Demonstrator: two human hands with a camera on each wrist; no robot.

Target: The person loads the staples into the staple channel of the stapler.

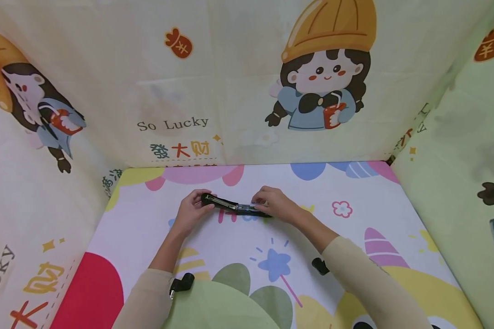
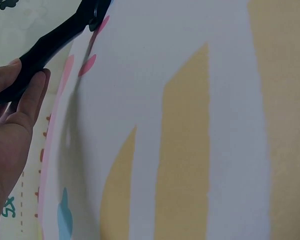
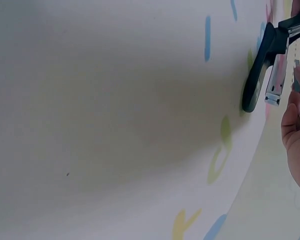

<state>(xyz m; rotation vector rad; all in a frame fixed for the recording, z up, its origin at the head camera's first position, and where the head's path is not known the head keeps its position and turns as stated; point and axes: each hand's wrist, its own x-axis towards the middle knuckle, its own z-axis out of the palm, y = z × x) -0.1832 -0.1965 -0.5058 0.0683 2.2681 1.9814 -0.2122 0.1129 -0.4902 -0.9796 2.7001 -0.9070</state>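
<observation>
A black stapler, swung wide open, spans the gap between both hands above the table. My left hand grips its left end, thumb on one side and fingers on the other; the left wrist view shows that hold on the black arm. In the right wrist view the stapler's metal magazine stands out from the black body. My right hand pinches a small grey strip, apparently staples, beside the magazine. From the head, the right hand's fingers cover the stapler's right end.
A patterned cloth covers the table, with printed shapes and letters. Printed fabric walls rise at the back and on both sides. Black devices sit by the left sleeve and the right sleeve.
</observation>
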